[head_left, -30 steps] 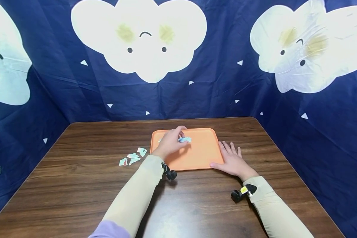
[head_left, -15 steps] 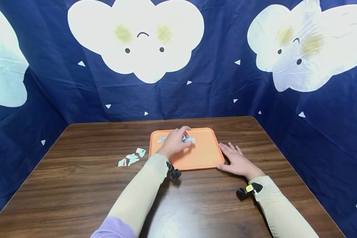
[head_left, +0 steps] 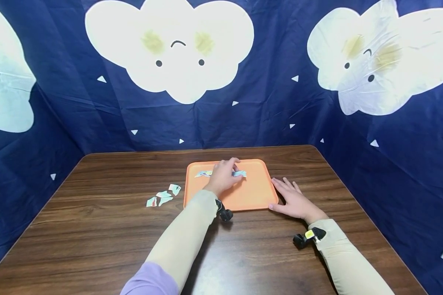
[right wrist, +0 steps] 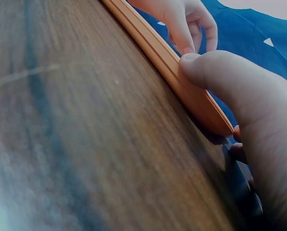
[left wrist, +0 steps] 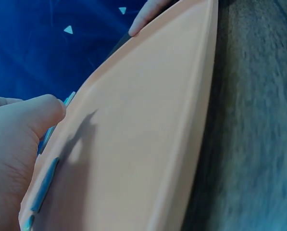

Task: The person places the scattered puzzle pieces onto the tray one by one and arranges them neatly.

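In the head view, my left hand [head_left: 223, 177] is over the upper part of the orange tray [head_left: 251, 196]. Its thumb and fingers curve round a flat, light-blue puzzle piece [head_left: 240, 174], partly hidden by the hand. More printed pieces [head_left: 203, 173] lie in the tray just left of the hand; in the left wrist view a blue piece [left wrist: 45, 184] lies below the thumb. My right hand [head_left: 293, 201] rests at the tray's right side, fingers spread, with the thumb touching the lower right corner. From the right wrist view, this thumb [right wrist: 215, 67] lies against the tray rim [right wrist: 181, 82].
Several irregular printed pieces [head_left: 164, 196] lie on the wooden table [head_left: 107, 229] left of the tray. A dark blue curtain [head_left: 206, 123] with white clouds stands behind the table and along both sides.
My left hand has slid to the right across the tray, and the light-blue piece has shifted right with it. More pieces show behind it. My right hand has moved slightly right with the tray's edge.
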The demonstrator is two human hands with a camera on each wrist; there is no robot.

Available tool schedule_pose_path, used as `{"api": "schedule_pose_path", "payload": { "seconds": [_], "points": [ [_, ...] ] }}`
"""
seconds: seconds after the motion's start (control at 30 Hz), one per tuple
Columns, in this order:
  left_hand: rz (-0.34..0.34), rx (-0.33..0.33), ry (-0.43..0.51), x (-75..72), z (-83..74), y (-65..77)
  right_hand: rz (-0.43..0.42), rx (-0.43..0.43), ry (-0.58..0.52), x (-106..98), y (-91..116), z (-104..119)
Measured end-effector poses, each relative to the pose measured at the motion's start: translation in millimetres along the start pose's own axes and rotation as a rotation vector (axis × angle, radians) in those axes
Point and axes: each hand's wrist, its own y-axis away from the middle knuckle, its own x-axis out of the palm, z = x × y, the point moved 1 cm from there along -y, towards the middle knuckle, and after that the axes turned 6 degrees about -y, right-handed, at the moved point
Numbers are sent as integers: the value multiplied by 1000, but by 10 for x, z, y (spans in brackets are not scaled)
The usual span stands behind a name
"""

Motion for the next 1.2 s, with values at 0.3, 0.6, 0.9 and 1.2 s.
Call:
{"api": "schedule_pose_path", "payload": {
  "seconds": [0.3, 0.6, 0.9, 1.2],
  "points": [
    [-6, -17, -50, 134, -89, -73, -3, 5, -2, 2, -4, 15],
    [-28, -32, -51, 245, -99, -124, -3, 18, -5, -18, 11, 42],
    [-2, -68, -83, 278, -114, -108, 0, 8, -8, -4, -4, 31],
    [-39, -90, -79, 289, -130, -108, -18, -13, -5, -22, 10, 32]
  ]
}}
